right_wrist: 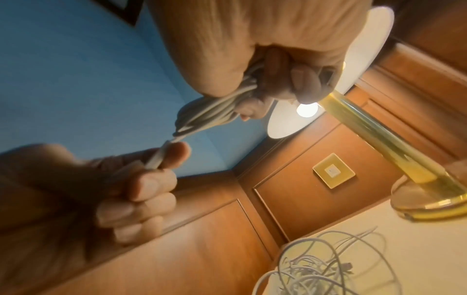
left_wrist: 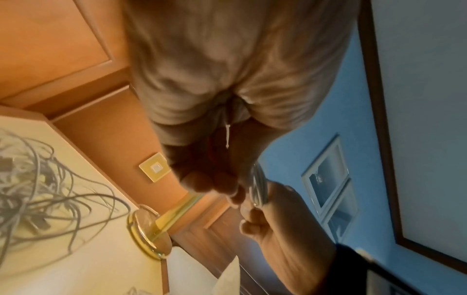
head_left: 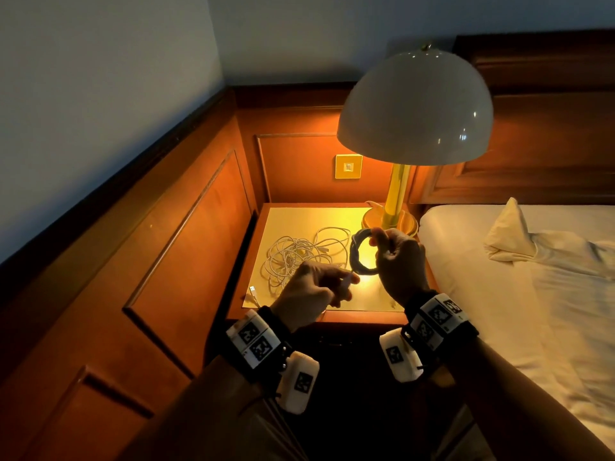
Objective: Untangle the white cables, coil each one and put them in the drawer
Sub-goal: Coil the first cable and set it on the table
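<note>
Wrist bands (head_left: 253,341): black straps with white marker blocks, lowest in the head view, one on each forearm.
Left hand (head_left: 311,294): low centre of the head view, fingers curled inward; thumb and forefinger pinch the white plug end (right_wrist: 156,157) of a cable. The right wrist view shows the other fingers folded against the palm, holding nothing else.
Right hand (head_left: 397,257): right of centre in the head view, just beside the left hand but not touching it; fingers and thumb wrapped tightly round the coiled cable (head_left: 361,252).
Coiled cable: a small ring of several loops, held upright in the air above the nightstand's right part; its free end runs down and left to the plug in the left hand. It looks dark against the lamplight in the head view and white in the right wrist view (right_wrist: 202,117).
Tangled cables (head_left: 299,254): a loose white heap lying on the nightstand top (head_left: 332,214), left of both hands; one connector (head_left: 252,289) lies apart at the top's lower left corner.
Lamp (head_left: 416,108): lit, white dome shade on a brass stem, standing at the upper right of the nightstand.
Wall switch (head_left: 348,166): brass plate on the wood panel behind.
Bed (head_left: 519,294): white sheets, right side of the head view.
Drawer: not visible in any view.
</note>
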Tool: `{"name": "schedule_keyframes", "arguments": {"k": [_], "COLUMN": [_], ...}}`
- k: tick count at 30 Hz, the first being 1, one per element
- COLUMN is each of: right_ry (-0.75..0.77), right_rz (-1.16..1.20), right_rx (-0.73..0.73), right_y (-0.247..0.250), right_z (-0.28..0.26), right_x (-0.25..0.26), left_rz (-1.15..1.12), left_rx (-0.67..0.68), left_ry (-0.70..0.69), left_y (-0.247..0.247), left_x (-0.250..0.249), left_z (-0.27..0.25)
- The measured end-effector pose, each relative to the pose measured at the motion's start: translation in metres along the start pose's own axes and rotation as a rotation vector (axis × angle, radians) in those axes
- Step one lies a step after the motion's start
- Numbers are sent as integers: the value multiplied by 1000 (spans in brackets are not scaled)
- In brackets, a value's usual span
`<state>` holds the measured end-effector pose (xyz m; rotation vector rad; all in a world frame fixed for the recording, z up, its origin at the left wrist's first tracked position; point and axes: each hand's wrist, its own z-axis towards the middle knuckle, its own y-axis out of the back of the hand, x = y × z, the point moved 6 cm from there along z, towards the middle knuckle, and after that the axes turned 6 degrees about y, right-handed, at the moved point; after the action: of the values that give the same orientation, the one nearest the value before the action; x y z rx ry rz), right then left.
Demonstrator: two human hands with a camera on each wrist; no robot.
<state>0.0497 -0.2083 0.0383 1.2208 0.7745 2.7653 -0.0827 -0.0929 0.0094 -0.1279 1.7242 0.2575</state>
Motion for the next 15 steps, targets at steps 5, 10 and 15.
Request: {"name": "schedule_keyframes", "arguments": {"k": [5,10,15], "right_ry": [123,166,168], "right_rz": [-172,-216,-293], "right_rx": [28,10,61], "right_y": [-15,-16,-16], "right_z": [-12,-16,-22], "right_x": [6,16,14], "left_rz": [142,-93,43], "left_rx": [86,-3,-142], "left_ry": [140,122,1], "left_y": [20,20,10], "left_x": [8,11,3], "left_z": [-4,0,8]}}
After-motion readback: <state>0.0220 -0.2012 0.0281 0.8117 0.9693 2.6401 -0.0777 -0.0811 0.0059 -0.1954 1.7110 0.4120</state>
